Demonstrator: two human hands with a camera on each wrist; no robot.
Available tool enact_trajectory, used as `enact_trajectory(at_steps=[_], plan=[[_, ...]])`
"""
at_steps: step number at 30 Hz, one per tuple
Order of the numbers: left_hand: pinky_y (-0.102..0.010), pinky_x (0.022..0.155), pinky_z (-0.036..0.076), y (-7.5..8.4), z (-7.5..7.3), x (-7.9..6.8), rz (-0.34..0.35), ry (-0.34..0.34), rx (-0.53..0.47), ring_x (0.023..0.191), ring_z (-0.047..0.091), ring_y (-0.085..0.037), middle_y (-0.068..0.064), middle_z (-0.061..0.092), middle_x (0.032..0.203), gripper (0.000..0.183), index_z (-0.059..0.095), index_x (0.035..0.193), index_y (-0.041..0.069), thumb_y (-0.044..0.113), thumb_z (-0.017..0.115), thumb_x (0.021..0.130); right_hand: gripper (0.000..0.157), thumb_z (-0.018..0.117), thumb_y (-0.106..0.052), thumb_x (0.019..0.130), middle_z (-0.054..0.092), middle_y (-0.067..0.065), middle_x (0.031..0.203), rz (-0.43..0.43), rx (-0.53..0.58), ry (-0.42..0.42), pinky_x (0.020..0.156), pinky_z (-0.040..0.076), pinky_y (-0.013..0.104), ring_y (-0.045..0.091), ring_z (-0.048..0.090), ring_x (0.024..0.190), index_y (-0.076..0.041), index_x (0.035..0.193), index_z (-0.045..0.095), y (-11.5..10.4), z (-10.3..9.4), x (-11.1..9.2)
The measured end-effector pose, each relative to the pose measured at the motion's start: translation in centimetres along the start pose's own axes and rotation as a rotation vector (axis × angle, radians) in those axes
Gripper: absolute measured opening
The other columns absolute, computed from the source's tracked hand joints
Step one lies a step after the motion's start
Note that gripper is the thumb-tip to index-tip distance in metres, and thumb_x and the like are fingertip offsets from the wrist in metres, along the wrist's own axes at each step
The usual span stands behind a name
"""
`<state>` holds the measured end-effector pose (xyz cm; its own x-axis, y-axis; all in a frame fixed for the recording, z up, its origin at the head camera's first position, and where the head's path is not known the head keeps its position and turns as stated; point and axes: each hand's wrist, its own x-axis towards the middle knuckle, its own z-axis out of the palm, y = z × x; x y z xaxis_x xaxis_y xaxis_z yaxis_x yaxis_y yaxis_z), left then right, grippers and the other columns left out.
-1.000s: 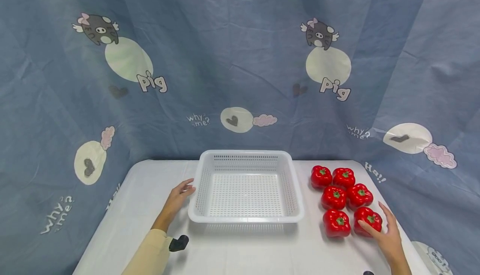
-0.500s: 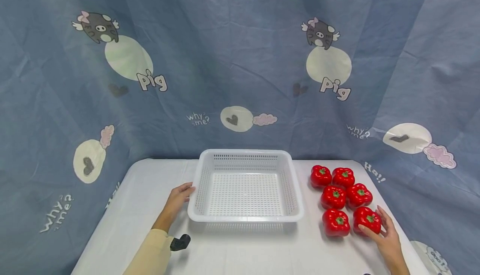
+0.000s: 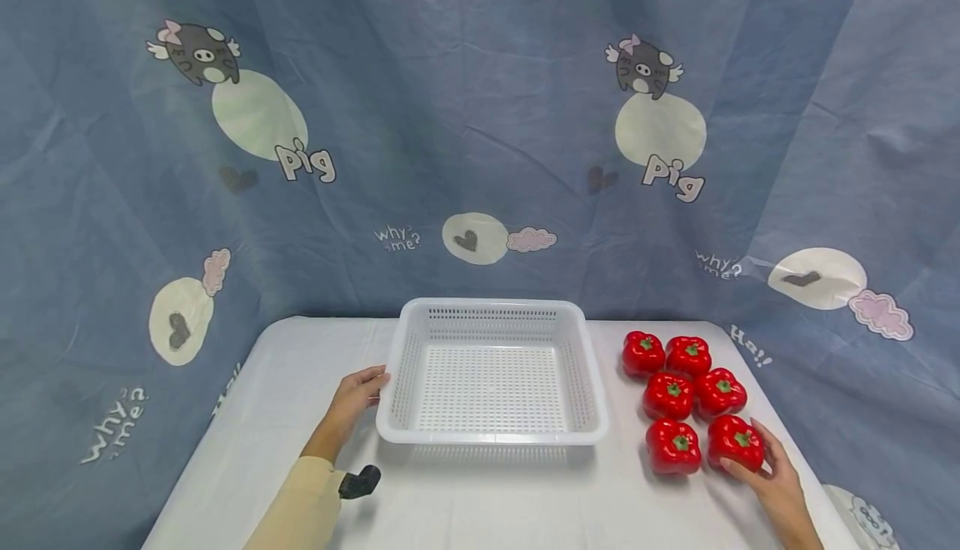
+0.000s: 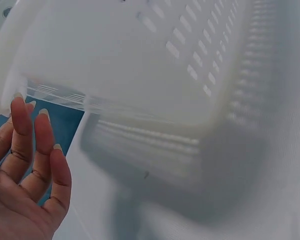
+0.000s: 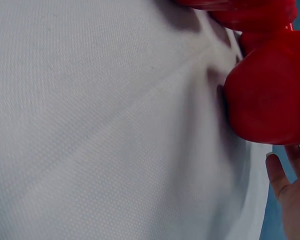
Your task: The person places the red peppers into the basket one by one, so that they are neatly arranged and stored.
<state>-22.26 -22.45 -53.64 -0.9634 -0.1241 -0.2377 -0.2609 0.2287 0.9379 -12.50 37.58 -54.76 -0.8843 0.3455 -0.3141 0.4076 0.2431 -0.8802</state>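
One pepper, the near right pepper (image 3: 736, 440), is now enclosed by the right hand (image 3: 780, 483): a second ago the fingers were spread wide about it; now they have been drawn in and are curled round its near and right sides. No lift is noted; the pepper is still seated on the white-covered bench (image 3: 465, 508). A grasp is judged to be forming, though its firmness cannot be told, one fingertip being seen just clear in the right wrist view. The pepper is glossy, red and lobed, its short green stem turned upward. Just beside it, the near left pepper (image 3: 667, 454) is left untouched. Farther in, the left rim of the white perforated basket (image 3: 487, 438) is met by the left hand (image 3: 351, 404), whose fingers are relaxed and slightly apart. Beyond, four other peppers (image 3: 663, 400) are set in two rows, backed by the patterned blue cloth (image 3: 487, 117).
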Motion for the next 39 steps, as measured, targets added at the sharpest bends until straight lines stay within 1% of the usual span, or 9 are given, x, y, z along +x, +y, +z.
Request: enact_trajectory(at_steps=[2, 7, 11, 13, 16, 21, 28, 34, 39], plan=[[-0.042, 0.093, 0.048, 0.4, 0.1, -0.3, -0.003, -0.003, -0.008, 0.102, 0.062, -0.025, -0.019, 0.062, 0.123, 0.050, 0.051, 0.133, -0.006, 0.029, 0.057, 0.097, 0.111, 0.078, -0.032, 0.081, 0.001, 0.021, 0.159, 0.003, -0.006, -0.014, 0.110, 0.020, 0.064, 0.045, 0.008, 0.143, -0.013, 0.155, -0.002, 0.0, -0.1, 0.0], [-0.041, 0.092, 0.049, 0.6, 0.0, -0.3, -0.024, -0.006, 0.019, 0.100, 0.062, -0.020, -0.015, 0.063, 0.122, 0.049, 0.051, 0.134, -0.003, 0.029, 0.056, 0.098, 0.111, 0.077, -0.034, 0.082, -0.001, 0.023, 0.158, 0.015, -0.012, -0.052, 0.110, 0.018, 0.066, 0.046, 0.007, 0.142, -0.014, 0.155, -0.004, 0.1, -0.5, 0.0], [-0.041, 0.090, 0.049, 0.5, 0.0, -0.2, -0.026, -0.018, 0.004, 0.096, 0.062, -0.019, -0.015, 0.065, 0.118, 0.050, 0.051, 0.134, -0.005, 0.029, 0.057, 0.097, 0.109, 0.077, -0.032, 0.083, -0.001, 0.021, 0.159, 0.008, -0.013, -0.058, 0.111, 0.017, 0.065, 0.046, 0.007, 0.142, -0.016, 0.155, -0.003, 0.3, -0.8, 0.1], [-0.040, 0.091, 0.049, 0.6, 0.0, -0.2, -0.031, -0.021, -0.012, 0.096, 0.062, -0.021, -0.016, 0.064, 0.118, 0.048, 0.051, 0.133, -0.004, 0.026, 0.057, 0.097, 0.108, 0.077, -0.028, 0.082, -0.001, 0.019, 0.160, 0.003, -0.011, -0.053, 0.111, 0.018, 0.063, 0.045, 0.007, 0.143, -0.016, 0.155, -0.002, 0.3, -0.9, 0.1], [-0.040, 0.091, 0.048, 0.6, 0.1, -0.1, -0.049, -0.022, -0.005, 0.098, 0.062, -0.022, -0.016, 0.063, 0.120, 0.045, 0.051, 0.134, -0.004, 0.024, 0.055, 0.098, 0.109, 0.078, -0.026, 0.082, -0.002, 0.020, 0.159, 0.001, -0.010, -0.048, 0.110, 0.019, 0.064, 0.046, 0.005, 0.143, -0.015, 0.155, -0.002, 0.4, -1.0, 0.2], [-0.041, 0.091, 0.048, 0.9, 0.0, -0.4, -0.066, -0.025, 0.007, 0.102, 0.061, -0.025, -0.017, 0.061, 0.123, 0.045, 0.050, 0.134, -0.004, 0.024, 0.054, 0.098, 0.112, 0.080, -0.030, 0.080, 0.000, 0.024, 0.158, 0.009, -0.027, -0.032, 0.107, 0.023, 0.064, 0.049, 0.007, 0.141, -0.010, 0.154, -0.003, 0.5, -1.0, 0.6], [-0.031, 0.080, 0.048, 0.8, -0.1, -0.2, -0.080, -0.029, -0.005, 0.090, 0.060, -0.017, -0.011, 0.066, 0.113, 0.044, 0.052, 0.132, -0.004, 0.024, 0.056, 0.097, 0.111, 0.079, -0.031, 0.080, 0.007, 0.027, 0.156, 0.021, -0.045, 0.012, 0.107, 0.026, 0.061, 0.050, 0.015, 0.139, -0.007, 0.154, 0.000, 1.0, -0.9, 0.9], [-0.031, 0.079, 0.047, 0.7, -0.1, -0.1, -0.093, -0.035, -0.004, 0.090, 0.059, -0.017, -0.009, 0.066, 0.111, 0.045, 0.052, 0.132, -0.003, 0.025, 0.055, 0.098, 0.110, 0.079, -0.032, 0.081, 0.010, 0.029, 0.155, 0.021, -0.017, 0.021, 0.107, 0.026, 0.058, 0.049, 0.019, 0.137, -0.007, 0.154, 0.002, 1.3, -0.9, 1.1], [-0.030, 0.077, 0.047, 0.7, -0.2, -0.1, -0.086, -0.040, -0.003, 0.088, 0.059, -0.017, -0.008, 0.066, 0.108, 0.045, 0.051, 0.132, -0.003, 0.025, 0.055, 0.098, 0.110, 0.080, -0.032, 0.079, 0.012, 0.030, 0.154, 0.033, -0.030, 0.058, 0.106, 0.028, 0.059, 0.051, 0.022, 0.135, -0.007, 0.154, 0.004, 1.3, -1.0, 1.1]])
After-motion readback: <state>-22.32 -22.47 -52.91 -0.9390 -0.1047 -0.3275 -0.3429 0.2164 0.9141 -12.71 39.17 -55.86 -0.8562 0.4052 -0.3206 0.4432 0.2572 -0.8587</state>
